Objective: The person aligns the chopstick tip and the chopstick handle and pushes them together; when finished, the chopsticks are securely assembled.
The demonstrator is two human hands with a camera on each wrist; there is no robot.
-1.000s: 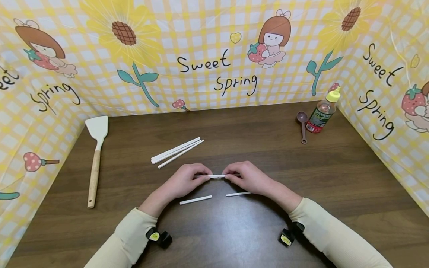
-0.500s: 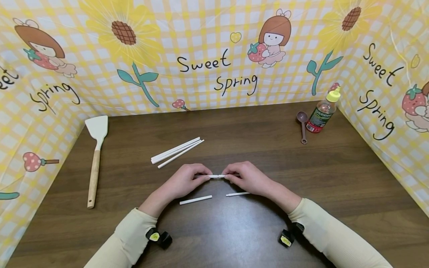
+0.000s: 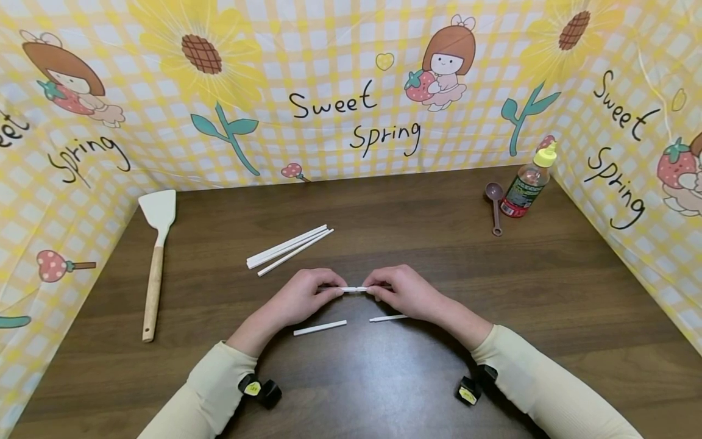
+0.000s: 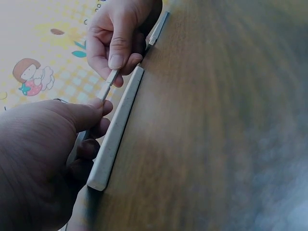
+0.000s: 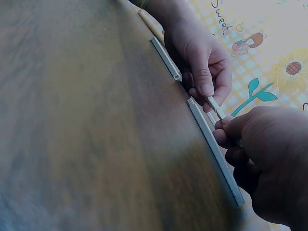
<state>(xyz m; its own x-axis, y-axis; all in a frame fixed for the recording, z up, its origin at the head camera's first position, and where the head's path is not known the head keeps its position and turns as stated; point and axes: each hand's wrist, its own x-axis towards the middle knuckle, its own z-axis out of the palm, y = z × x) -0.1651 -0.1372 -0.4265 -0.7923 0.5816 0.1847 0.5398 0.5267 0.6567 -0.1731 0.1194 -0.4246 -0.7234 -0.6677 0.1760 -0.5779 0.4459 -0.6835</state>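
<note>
My left hand [image 3: 304, 297] pinches a thin white chopstick piece [image 3: 348, 289] between thumb and fingers. Facing it, my right hand [image 3: 410, 292] pinches another white chopstick piece [image 3: 362, 289]. The two pieces lie in one line, their ends meeting at a narrow step between the fingertips; the outer lengths are hidden by the hands. Nearer the body, a loose square-sided piece [image 3: 320, 328] lies by the left hand, with a hollow end [image 5: 177, 76]. A second loose piece [image 3: 386, 318] with a thinner tip [image 5: 191, 101] lies partly under the right hand in the head view.
Behind the left hand lie several longer white chopsticks [image 3: 287, 247]. A white spatula [image 3: 156, 262] with a wooden handle is at far left. At the back right, a brown measuring spoon [image 3: 495, 204] lies beside a yellow-capped bottle [image 3: 525, 186]. Patterned cloth [image 3: 329, 73] walls the table.
Both hands keep their pinch in nearly the same place. The small gap at the joint between the two held pieces looks slightly narrower; everything else stays put.
</note>
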